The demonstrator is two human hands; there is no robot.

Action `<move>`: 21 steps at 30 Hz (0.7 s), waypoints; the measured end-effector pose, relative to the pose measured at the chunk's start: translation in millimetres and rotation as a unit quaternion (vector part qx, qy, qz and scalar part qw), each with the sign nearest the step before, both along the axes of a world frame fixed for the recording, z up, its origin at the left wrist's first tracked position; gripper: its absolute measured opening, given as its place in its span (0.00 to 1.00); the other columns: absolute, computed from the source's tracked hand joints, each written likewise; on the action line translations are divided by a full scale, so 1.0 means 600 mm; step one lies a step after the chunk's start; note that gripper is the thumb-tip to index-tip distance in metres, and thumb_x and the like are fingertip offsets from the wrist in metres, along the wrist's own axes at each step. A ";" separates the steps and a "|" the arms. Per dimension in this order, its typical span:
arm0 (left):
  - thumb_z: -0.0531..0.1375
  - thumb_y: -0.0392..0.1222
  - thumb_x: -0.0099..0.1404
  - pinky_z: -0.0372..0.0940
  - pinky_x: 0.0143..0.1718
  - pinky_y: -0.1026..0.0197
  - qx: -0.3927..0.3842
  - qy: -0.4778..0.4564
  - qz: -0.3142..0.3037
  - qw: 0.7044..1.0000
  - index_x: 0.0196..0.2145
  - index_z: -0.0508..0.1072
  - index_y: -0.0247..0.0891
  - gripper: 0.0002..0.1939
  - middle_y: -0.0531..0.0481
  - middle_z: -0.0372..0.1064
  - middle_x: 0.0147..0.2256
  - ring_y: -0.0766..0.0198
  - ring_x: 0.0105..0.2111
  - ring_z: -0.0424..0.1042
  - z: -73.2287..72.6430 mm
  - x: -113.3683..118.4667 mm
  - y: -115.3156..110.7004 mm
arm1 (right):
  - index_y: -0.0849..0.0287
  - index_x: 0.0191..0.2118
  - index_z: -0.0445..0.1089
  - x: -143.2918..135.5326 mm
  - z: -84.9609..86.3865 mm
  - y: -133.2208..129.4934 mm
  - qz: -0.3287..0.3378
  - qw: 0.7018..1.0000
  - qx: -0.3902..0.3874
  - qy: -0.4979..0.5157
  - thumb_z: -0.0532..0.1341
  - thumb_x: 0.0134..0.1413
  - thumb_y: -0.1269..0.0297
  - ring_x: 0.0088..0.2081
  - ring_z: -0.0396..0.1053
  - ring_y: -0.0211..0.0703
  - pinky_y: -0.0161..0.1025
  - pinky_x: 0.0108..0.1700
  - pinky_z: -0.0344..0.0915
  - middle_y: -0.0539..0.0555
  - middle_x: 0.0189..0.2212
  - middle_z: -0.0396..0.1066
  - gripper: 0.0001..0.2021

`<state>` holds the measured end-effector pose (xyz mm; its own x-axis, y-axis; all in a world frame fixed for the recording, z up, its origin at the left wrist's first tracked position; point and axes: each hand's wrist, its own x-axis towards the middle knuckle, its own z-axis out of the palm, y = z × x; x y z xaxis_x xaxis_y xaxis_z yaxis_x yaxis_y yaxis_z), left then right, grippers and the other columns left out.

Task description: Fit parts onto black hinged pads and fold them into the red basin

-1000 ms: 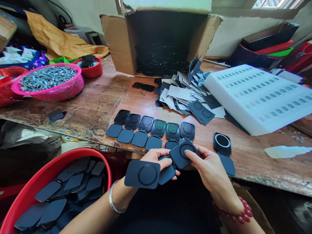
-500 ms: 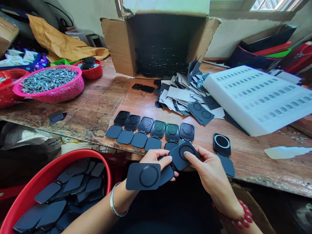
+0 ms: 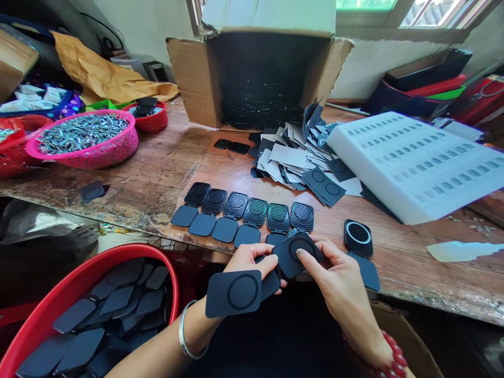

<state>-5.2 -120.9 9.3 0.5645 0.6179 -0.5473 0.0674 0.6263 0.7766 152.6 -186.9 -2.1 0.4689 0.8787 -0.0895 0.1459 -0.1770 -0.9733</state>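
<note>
Between my hands is a black hinged two-panel piece (image 3: 285,261), its upper panel marked with a dark ring. My left hand (image 3: 252,257) is closed on its lower panel and also keeps hold of a dark card with a ring (image 3: 222,295), which sticks out over the wrist. My right hand (image 3: 338,275) pinches the upper panel at its right side, thumb pressed flat on the ring area; its other fingers are partly hidden behind. Just beyond lies a row of open hinged pieces (image 3: 224,229), grid side showing. Another hinged piece with a white ring (image 3: 365,270) lies to the right.
A red tub (image 3: 176,283) of dark panels stands at lower left. Farther back are a pink basket (image 3: 98,152) of metal parts, an open cardboard box (image 3: 195,79), a heap of cards (image 3: 289,155) and a white foam tray (image 3: 413,205). A translucent nozzle-like piece (image 3: 452,252) lies at right.
The loose card over my left wrist has tilted and dropped slightly. Both hands keep their grip on the hinged piece, with the right thumb still on its ring panel. The camera view has shifted a little.
</note>
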 end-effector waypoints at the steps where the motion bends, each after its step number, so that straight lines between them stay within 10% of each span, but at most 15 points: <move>1: 0.65 0.43 0.57 0.70 0.24 0.65 0.003 0.004 0.003 1.000 0.36 0.77 0.32 0.12 0.46 0.74 0.28 0.64 0.23 0.76 0.000 0.000 -0.001 | 0.59 0.27 0.76 -0.002 0.000 -0.001 -0.009 1.000 0.002 -0.019 0.69 0.46 0.50 0.36 0.70 0.46 0.39 0.32 0.70 0.59 0.44 0.72 0.16; 4: 0.65 0.42 0.57 0.70 0.24 0.66 0.015 0.008 0.009 1.000 0.37 0.78 0.32 0.12 0.46 0.74 0.27 0.64 0.23 0.75 0.000 0.001 -0.003 | 0.58 0.26 0.75 -0.007 -0.001 -0.005 -0.028 0.996 0.018 -0.087 0.67 0.49 0.50 0.33 0.69 0.45 0.39 0.26 0.68 0.60 0.46 0.71 0.15; 13: 0.65 0.45 0.57 0.69 0.26 0.65 0.050 -0.012 0.031 0.998 0.36 0.80 0.33 0.13 0.49 0.72 0.26 0.65 0.23 0.73 -0.002 0.003 -0.009 | 0.59 0.40 0.73 -0.015 -0.013 -0.013 -0.010 0.909 0.195 -0.367 0.60 0.61 0.67 0.50 0.69 0.51 0.49 0.52 0.67 0.61 0.47 0.69 0.05; 21: 0.68 0.51 0.54 0.68 0.28 0.63 0.065 -0.041 0.081 0.994 0.38 0.81 0.34 0.19 0.49 0.73 0.28 0.65 0.24 0.72 -0.009 0.007 -0.013 | 0.61 0.53 0.67 -0.035 -0.029 -0.021 -0.014 0.838 0.183 -0.514 0.58 0.64 0.64 0.62 0.58 0.64 0.67 0.60 0.57 0.68 0.57 0.63 0.13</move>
<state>-0.9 -128.5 3.9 0.4922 0.7662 -0.4131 -0.0929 0.5181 0.8503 131.5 -199.7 -19.6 0.1537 0.7470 0.6469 0.9413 0.0884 -0.3257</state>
